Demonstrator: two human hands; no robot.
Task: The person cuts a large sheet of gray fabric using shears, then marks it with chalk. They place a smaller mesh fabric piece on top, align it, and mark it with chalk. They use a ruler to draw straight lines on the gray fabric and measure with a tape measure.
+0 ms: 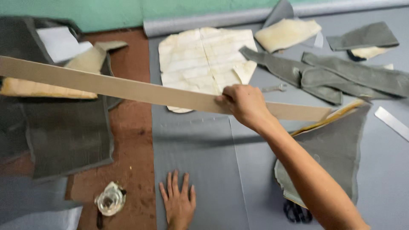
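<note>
Right hand (242, 103) grips one long wooden strip (128, 89); left hand (178, 203) flat on grey sheet (200, 140).

Right hand (243, 103) grips long board (128, 88) above grey fabric (200, 153).

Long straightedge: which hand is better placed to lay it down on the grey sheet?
Right. The right hand already grips the straightedge above the grey sheet; the left hand lies flat, pressing the sheet's near edge.
</note>
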